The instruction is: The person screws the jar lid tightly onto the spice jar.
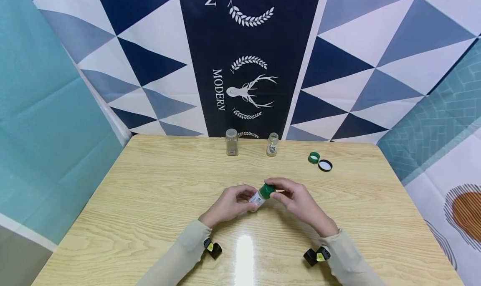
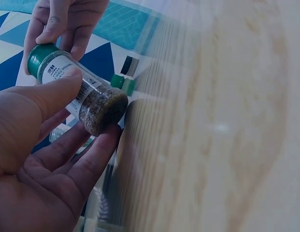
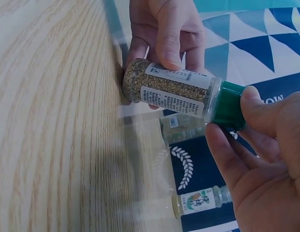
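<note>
A clear spice jar (image 3: 174, 89) with white printed labels and small tan grains inside is held tilted above the table. My left hand (image 1: 231, 204) grips its body between thumb and fingers, near the base. On the jar's top sits a green cap (image 3: 228, 105), which my right hand (image 1: 297, 198) pinches between thumb and fingers. In the left wrist view the grains (image 2: 99, 108) lie toward the jar's base, close to the wooden surface.
At the table's back stand a clear square jar (image 1: 232, 143) and a smaller labelled glass jar (image 1: 272, 145) without a cap. Toward the back right lie a green cap (image 1: 313, 157) and a black lid (image 1: 325, 165). A patterned cloth (image 1: 150, 60) hangs behind the wooden table (image 1: 158, 186).
</note>
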Tool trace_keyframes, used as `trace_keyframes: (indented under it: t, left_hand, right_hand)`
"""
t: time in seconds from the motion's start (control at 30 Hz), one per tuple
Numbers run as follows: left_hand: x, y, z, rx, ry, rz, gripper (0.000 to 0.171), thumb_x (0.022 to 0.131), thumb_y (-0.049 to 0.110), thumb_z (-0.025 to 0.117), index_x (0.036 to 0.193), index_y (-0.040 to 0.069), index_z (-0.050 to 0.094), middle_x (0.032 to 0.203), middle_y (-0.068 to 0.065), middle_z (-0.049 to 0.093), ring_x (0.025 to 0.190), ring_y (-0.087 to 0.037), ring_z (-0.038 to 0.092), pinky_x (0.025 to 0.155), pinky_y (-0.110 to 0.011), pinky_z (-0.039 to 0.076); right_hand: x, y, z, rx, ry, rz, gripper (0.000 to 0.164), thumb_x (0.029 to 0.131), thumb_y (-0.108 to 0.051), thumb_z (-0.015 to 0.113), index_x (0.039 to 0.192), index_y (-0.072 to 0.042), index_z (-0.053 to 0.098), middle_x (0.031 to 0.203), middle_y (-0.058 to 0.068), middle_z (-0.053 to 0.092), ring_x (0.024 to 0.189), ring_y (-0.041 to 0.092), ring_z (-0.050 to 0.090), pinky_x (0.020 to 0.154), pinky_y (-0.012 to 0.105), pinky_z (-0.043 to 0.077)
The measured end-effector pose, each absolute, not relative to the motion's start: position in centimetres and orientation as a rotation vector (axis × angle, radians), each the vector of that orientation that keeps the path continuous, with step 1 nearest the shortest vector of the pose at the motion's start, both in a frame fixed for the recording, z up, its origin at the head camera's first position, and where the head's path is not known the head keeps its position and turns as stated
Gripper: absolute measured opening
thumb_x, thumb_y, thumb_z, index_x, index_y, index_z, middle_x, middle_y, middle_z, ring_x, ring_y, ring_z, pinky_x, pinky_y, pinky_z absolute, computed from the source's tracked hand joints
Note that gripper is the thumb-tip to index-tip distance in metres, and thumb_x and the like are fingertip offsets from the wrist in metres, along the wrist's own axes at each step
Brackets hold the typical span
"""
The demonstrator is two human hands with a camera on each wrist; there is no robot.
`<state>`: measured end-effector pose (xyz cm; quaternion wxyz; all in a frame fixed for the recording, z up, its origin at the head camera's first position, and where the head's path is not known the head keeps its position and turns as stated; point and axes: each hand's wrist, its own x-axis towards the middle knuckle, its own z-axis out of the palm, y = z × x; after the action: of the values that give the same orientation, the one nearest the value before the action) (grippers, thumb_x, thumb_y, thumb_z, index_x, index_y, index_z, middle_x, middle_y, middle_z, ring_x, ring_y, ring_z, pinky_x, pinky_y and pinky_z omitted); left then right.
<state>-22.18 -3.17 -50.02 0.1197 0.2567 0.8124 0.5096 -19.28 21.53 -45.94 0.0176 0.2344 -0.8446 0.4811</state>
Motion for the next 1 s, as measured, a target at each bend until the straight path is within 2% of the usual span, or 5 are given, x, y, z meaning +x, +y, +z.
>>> trace_keyframes:
  t: [0.23,0.67,1.0]
  left_hand:
    - [-22.2,-3.5,-50.0,0.761,2.380,1.476,0.038,0.091,0.022,0.081,0.126,0.012,0.070,0.116,-0.001,0.074,0.105,-0.012,0.069,0.095,-0.027,0.057]
    - [-22.4,-3.8,-49.8,0.771,2.375,1.464,0.037,0.090,0.020,0.082,0.123,0.011,0.071,0.114,0.000,0.074,0.104,-0.010,0.068,0.095,-0.026,0.057]
    - [-22.5,-3.8,-49.6,0.799,2.425,1.427,0.038,0.087,0.022,0.084,0.121,0.011,0.072,0.105,0.002,0.074,0.094,-0.008,0.068,0.087,-0.025,0.059]
  right_hand:
    - [-19.3,21.3,-46.0,0.700,-2.620,1.545,0.038,0.098,-0.007,0.069,0.136,-0.010,0.064,0.133,0.013,0.068,0.113,0.029,0.071,0.091,0.026,0.060]
    - [-19.3,21.1,-46.4,0.692,-2.598,1.618,0.042,0.098,-0.011,0.071,0.138,-0.003,0.061,0.131,0.016,0.068,0.109,0.029,0.072,0.089,0.025,0.061]
    - [-19.0,21.1,-47.7,0.666,-2.583,1.829,0.052,0.096,-0.008,0.072,0.144,-0.003,0.053,0.134,0.019,0.063,0.112,0.034,0.069,0.088,0.026,0.061]
